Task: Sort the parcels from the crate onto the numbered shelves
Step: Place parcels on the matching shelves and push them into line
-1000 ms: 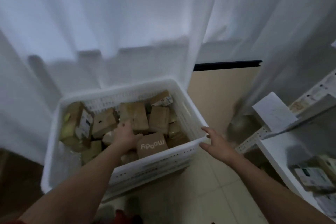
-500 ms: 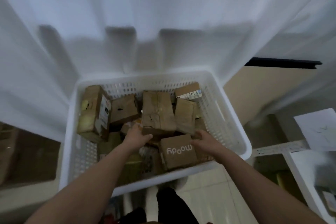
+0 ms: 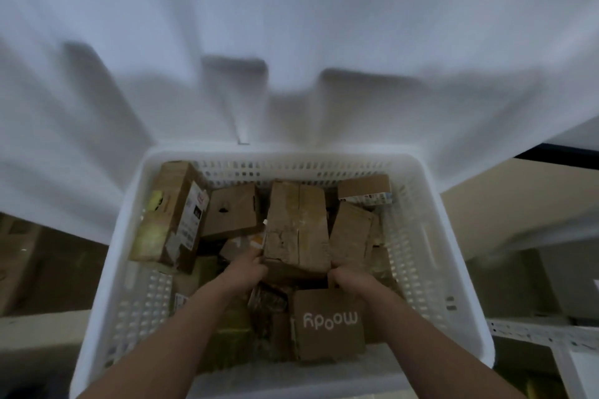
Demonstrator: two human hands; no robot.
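Observation:
A white slotted plastic crate (image 3: 434, 236) fills the lower middle of the head view and holds several cardboard parcels. A large worn brown parcel (image 3: 296, 227) lies in the crate's middle. My left hand (image 3: 248, 267) grips its near left corner, and my right hand (image 3: 348, 278) grips its near right corner. A brown box printed "moody" (image 3: 327, 324) lies just below my right hand. A tall box with a yellow patch and a label (image 3: 168, 214) leans at the crate's left. A small box with a hole (image 3: 231, 214) sits beside it.
White cloth (image 3: 291, 42) hangs behind the crate. A white shelf frame (image 3: 544, 334) shows at the lower right. Cardboard boxes (image 3: 29, 262) stand in shadow at the left. A beige wall with a dark rail (image 3: 531, 185) is at the right.
My right hand left the crate's rim, went inside and closed on the large parcel's right corner. My left hand moved onto its left corner. The view swung from the shelves to the crate.

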